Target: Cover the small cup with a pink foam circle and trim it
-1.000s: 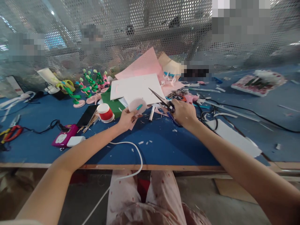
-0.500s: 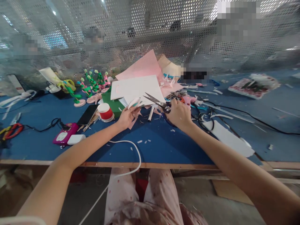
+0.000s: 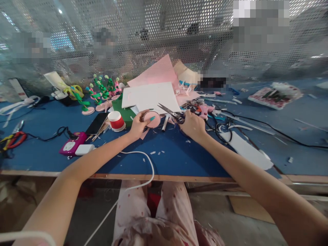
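Observation:
Between the thumb and fingers of my left hand (image 3: 138,127) is a round pink disc (image 3: 151,120), its flat face turned toward me. My right hand (image 3: 192,125) grips a pair of scissors (image 3: 169,112) by the handles. Their blades are slightly parted and point left, a little right of the disc and apart from it. Behind both hands lie white sheets (image 3: 151,97) and a larger pink sheet (image 3: 156,73). A red and white paper cup (image 3: 116,120) stands left of my left hand.
Paper flowers on pink round bases (image 3: 88,110) stand at back left. A purple adapter (image 3: 73,143) with a white plug sits front left, near red-handled scissors (image 3: 16,140). A pink glue gun (image 3: 205,111), black cable and paper scraps lie right. A white cable (image 3: 151,164) hangs over the front edge.
My left hand has turned what it holds, so the pink round face now shows instead of a thin white edge. The scissors have barely moved.

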`<state>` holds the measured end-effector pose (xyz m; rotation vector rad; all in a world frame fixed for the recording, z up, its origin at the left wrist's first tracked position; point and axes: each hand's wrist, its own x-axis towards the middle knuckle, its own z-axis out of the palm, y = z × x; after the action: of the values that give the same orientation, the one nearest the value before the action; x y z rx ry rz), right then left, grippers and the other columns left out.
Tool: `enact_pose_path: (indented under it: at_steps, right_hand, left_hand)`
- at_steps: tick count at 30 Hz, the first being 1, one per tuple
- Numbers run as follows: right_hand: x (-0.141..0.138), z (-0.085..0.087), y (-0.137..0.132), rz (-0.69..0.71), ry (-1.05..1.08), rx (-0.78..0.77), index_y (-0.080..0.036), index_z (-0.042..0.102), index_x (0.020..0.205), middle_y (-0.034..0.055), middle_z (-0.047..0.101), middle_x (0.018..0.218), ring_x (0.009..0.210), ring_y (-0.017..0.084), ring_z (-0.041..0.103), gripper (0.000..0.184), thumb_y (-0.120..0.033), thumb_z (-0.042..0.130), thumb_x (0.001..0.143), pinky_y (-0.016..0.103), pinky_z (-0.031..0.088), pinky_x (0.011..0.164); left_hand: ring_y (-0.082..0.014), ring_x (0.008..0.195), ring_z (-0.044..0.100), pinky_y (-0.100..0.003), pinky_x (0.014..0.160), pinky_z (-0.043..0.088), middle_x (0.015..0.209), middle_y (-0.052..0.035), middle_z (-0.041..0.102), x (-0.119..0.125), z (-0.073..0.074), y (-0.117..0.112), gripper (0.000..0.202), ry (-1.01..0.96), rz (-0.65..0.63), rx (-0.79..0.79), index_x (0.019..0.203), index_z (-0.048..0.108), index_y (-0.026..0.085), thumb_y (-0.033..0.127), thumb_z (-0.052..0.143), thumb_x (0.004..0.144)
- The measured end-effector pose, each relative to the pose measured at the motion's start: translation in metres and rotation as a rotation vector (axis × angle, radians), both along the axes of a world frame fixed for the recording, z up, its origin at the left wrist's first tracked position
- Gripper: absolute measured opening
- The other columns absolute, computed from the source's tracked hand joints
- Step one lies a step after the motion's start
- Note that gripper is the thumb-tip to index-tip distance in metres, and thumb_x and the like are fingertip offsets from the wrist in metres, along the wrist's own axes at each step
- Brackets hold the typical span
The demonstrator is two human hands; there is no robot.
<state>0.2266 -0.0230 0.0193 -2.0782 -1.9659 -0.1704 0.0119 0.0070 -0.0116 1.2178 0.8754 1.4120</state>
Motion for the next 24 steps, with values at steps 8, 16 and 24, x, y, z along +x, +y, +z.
enact_pose_path:
  at_steps: [8,16,24]
  right_hand:
    - [0.000,0.001,-0.001,-0.003,-0.006,0.000,-0.009,0.052,0.106,0.0190,0.066,0.099,0.091,0.032,0.062,0.062,-0.064,0.035,0.084,0.034,0.038,0.064]
    - [-0.001,0.002,-0.001,-0.007,0.007,-0.001,-0.010,0.053,0.106,0.0192,0.067,0.098,0.089,0.032,0.062,0.064,-0.066,0.034,0.083,0.034,0.039,0.064]
    - [0.001,0.000,0.000,-0.001,0.018,0.021,-0.011,0.052,0.105,0.0195,0.067,0.097,0.087,0.031,0.061,0.062,-0.066,0.034,0.083,0.033,0.036,0.062]
  left_hand:
    - [-0.0189,0.103,0.059,-0.030,0.091,0.044,0.110,-0.0058,0.067,0.001,0.009,-0.007,0.033,0.184,-0.052,0.105,0.098,0.067,0.020,0.015,0.069,0.065]
    - [-0.0200,0.103,0.060,-0.031,0.094,0.043,0.110,-0.0060,0.068,0.001,0.009,-0.008,0.034,0.182,-0.057,0.059,0.100,0.068,0.019,0.014,0.070,0.066]
    - [-0.0195,0.105,0.059,-0.032,0.097,0.042,0.110,-0.0046,0.068,0.000,0.006,-0.005,0.035,0.148,-0.032,0.037,0.101,0.068,0.021,0.015,0.070,0.067]
